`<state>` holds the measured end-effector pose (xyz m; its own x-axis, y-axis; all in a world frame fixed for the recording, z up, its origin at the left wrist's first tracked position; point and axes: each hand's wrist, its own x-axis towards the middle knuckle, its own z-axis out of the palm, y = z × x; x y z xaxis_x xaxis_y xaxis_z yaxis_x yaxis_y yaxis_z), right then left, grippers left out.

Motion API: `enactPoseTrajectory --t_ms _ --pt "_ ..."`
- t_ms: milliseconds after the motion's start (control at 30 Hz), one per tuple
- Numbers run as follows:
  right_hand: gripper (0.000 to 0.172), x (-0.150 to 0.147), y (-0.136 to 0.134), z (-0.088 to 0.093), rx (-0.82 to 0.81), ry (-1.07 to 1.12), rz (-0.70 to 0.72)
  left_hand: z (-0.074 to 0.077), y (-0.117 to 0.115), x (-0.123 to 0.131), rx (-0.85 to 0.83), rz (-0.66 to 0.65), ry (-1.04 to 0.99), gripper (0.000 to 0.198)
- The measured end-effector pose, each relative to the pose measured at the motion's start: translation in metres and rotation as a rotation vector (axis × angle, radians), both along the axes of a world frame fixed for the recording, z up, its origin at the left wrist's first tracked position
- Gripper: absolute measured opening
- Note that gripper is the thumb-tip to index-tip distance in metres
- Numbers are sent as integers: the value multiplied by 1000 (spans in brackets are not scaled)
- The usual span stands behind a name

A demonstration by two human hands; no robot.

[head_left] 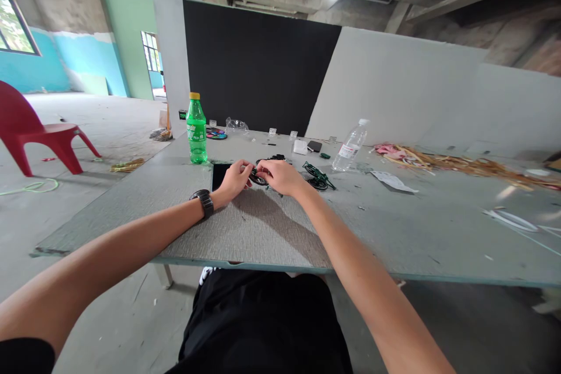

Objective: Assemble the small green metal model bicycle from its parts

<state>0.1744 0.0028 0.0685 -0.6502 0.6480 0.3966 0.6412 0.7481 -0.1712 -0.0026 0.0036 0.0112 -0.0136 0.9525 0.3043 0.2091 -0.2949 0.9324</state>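
Observation:
My left hand (235, 180), with a dark watch on its wrist, pinches the left side of a small black wheel-like part (258, 179). The fingers of my right hand (281, 176) are closed on the same part from the other side. My fingers cover much of it, so its exact kind is unclear. Just right of my right hand, a small dark green and black model bicycle (318, 177) lies on the table. A flat black panel (218, 176) lies partly under my left hand. More small black pieces (276, 158) lie behind my hands.
A green bottle (197, 131) stands left on the table (272, 239); a clear bottle (350, 147) stands at right. Behind are a white box (300, 146) and a black object (314, 146). Paper (393, 181) and straw-like strips (464, 166) lie right. A red chair (48, 134) is left.

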Motion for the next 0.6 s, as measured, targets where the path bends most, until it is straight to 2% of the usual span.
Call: enactPoseTrajectory --t_ms 600 --pt "13 0 2 -3 15 -19 -11 1 -2 0 9 -9 24 15"
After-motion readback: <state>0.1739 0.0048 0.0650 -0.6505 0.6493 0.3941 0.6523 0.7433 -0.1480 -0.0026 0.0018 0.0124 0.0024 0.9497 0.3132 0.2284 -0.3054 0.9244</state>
